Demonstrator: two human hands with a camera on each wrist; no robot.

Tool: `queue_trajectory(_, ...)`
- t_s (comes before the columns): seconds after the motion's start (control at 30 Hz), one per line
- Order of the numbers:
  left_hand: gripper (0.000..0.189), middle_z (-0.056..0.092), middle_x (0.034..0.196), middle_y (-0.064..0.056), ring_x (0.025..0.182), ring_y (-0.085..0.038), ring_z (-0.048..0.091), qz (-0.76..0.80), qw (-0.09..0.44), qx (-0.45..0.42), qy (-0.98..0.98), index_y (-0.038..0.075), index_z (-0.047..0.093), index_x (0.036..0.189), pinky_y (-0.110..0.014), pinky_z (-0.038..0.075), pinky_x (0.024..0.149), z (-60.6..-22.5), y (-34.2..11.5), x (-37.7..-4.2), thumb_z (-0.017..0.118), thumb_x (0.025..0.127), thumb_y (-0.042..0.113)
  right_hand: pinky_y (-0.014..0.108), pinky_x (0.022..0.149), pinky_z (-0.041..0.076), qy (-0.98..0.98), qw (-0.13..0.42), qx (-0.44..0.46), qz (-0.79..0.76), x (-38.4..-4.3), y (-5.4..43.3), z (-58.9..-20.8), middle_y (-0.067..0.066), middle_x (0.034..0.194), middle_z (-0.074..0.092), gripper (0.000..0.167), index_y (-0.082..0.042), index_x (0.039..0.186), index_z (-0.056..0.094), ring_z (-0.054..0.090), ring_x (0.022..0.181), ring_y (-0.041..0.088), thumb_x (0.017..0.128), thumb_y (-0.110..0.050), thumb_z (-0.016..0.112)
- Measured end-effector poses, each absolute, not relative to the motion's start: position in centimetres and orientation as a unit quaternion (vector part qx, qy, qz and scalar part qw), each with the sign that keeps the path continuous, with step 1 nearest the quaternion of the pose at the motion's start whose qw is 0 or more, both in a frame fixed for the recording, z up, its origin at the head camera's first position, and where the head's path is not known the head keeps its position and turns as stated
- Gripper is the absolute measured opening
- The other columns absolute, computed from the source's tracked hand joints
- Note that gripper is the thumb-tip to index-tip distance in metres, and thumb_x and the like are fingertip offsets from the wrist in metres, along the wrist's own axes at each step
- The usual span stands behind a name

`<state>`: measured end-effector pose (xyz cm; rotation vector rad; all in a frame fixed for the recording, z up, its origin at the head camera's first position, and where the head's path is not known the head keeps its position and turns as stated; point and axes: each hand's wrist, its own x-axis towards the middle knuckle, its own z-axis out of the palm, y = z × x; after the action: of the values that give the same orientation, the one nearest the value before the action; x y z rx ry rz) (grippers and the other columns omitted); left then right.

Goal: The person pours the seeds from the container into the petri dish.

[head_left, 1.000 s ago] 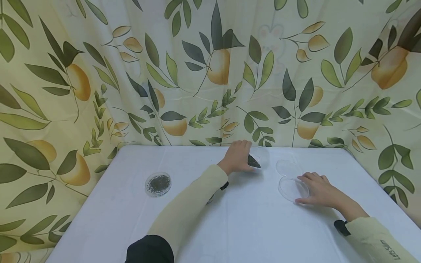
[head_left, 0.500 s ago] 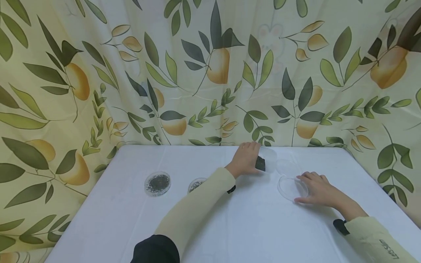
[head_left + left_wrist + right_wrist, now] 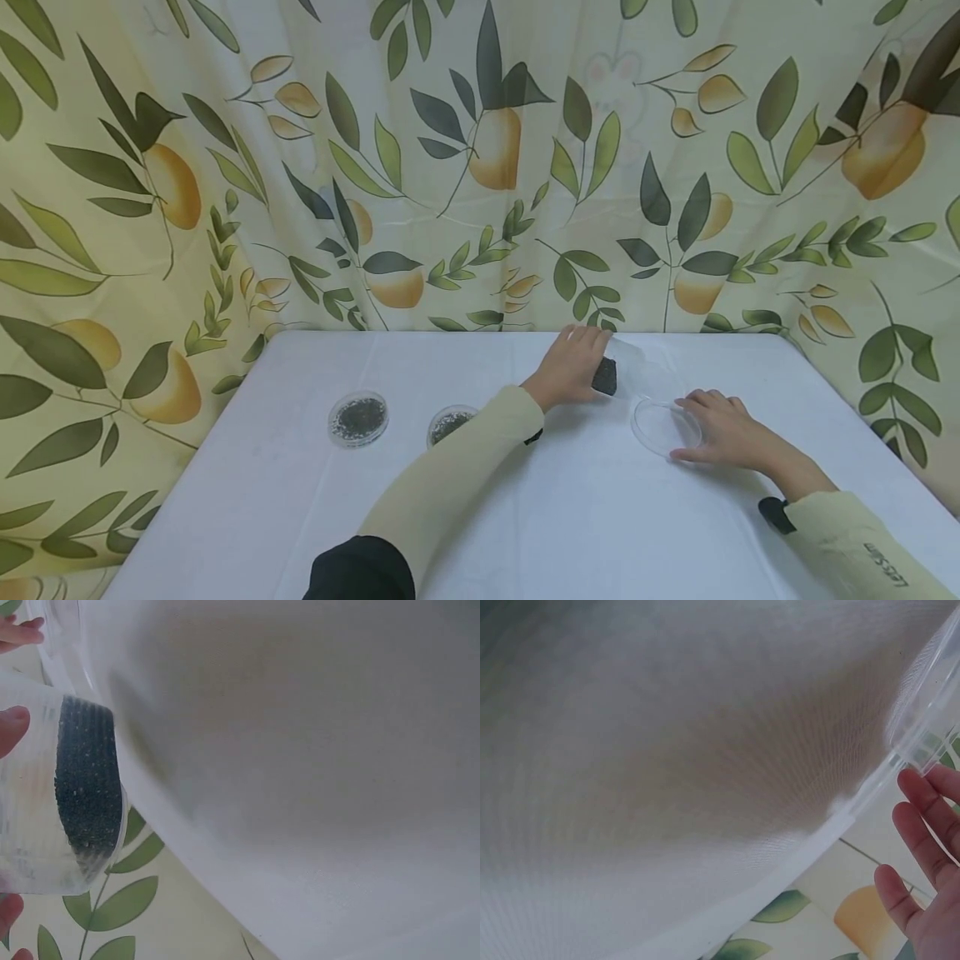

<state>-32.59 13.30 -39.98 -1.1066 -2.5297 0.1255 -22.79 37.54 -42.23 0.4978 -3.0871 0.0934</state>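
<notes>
My left hand (image 3: pixel 567 367) grips a clear plastic container (image 3: pixel 90 780) partly filled with dark, fine grains. The container is tilted to the right, and its grains have slid into a slanted heap toward its lower side. Just right of its mouth, a clear petri dish (image 3: pixel 663 427) rests on the table, held at its right edge between the thumb and fingers of my right hand (image 3: pixel 723 429). Behind that dish lies a second clear round piece (image 3: pixel 663 377), faint against the cloth. No grains can be made out in the held dish.
Two petri dishes with dark grains stand to the left: one dish (image 3: pixel 358 419) in full view, the other dish (image 3: pixel 450 422) partly behind my left sleeve. A white cloth covers the table (image 3: pixel 570 517). A leaf-and-fruit patterned curtain (image 3: pixel 450 167) hangs at its back edge.
My left hand has carried the container to the right, close to the held dish, and its tilt has changed. The middle dish has come out from behind the sleeve. My right hand stays put.
</notes>
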Motion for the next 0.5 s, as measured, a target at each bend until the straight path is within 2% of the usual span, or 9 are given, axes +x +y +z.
queue_trajectory(0.13,0.094,0.046,0.137,0.0,0.127,-0.015,0.042,0.066,0.192,-0.403,-0.892,0.01,0.032,0.141,-0.036,0.03,0.113,-39.8,13.9,-32.3,0.067,0.071,0.063,0.052,0.079,0.038,-0.987,0.009,0.16,0.03,-22.8,37.6,-42.2,0.022,0.112,0.057,0.085,0.004,0.116,0.059,0.051,0.103,0.039,0.063,-0.061,0.075)
queue_trajectory(0.3,0.091,0.048,0.133,0.0,0.125,-0.014,0.045,0.071,0.223,-0.423,-0.876,0.011,0.036,0.138,-0.036,0.031,0.111,-39.8,14.6,-32.1,0.068,0.07,0.062,0.053,0.079,0.039,-0.986,0.011,0.161,0.031,-22.7,37.5,-42.1,0.021,0.111,0.057,0.084,0.004,0.115,0.06,0.051,0.103,0.038,0.063,-0.06,0.075)
queue_trajectory(0.5,0.084,0.049,0.133,0.001,0.125,-0.015,0.045,0.075,0.233,-0.445,-0.861,0.01,0.037,0.139,-0.038,0.032,0.111,-39.6,15.3,-31.5,0.069,0.074,0.053,0.051,0.078,0.038,-0.986,0.016,0.162,0.033,-22.7,37.5,-42.1,0.019,0.109,0.057,0.084,0.003,0.115,0.06,0.052,0.102,0.037,0.062,-0.061,0.075)
